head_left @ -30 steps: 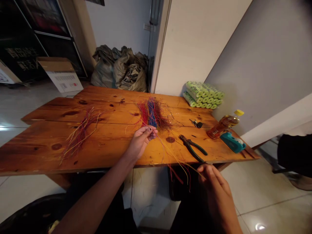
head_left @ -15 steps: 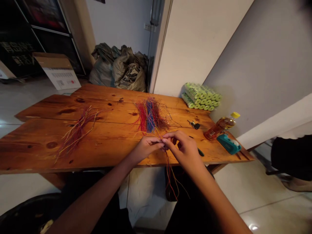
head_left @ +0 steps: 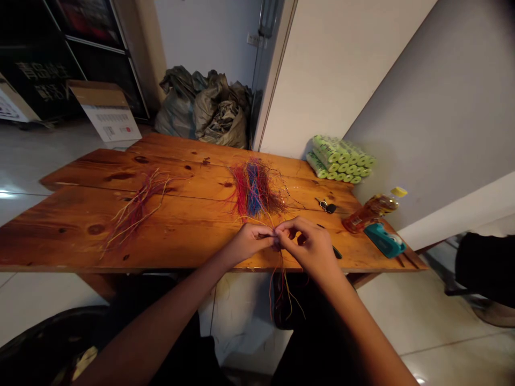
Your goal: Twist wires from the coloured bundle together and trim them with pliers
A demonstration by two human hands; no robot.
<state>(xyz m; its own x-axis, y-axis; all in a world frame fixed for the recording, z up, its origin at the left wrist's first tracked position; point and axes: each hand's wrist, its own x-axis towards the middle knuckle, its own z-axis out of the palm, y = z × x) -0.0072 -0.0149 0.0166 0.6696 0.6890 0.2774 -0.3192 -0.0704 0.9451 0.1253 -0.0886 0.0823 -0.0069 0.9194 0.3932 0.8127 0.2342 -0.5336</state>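
Observation:
My left hand (head_left: 250, 244) and my right hand (head_left: 309, 245) meet over the near edge of the wooden table (head_left: 72, 236), fingers pinched together on a few thin coloured wire strands (head_left: 284, 292) that hang down below the edge. Just beyond my hands lies a tangled bundle of red, blue and yellow wires (head_left: 254, 188). A looser spread of red and yellow wires (head_left: 134, 209) lies on the left half of the table. My right hand partly hides green-handled pliers (head_left: 336, 252).
On the table's right side are keys (head_left: 328, 206), a tipped bottle with a yellow cap (head_left: 375, 206), a teal device (head_left: 384, 240) and a pack of green rolls (head_left: 341, 163). Grey sacks (head_left: 205, 110) and a cardboard box (head_left: 105, 110) sit on the floor behind.
My right hand rose from below the table edge and joined my left hand at the wires. The trailing strands now hang straight down beneath both hands.

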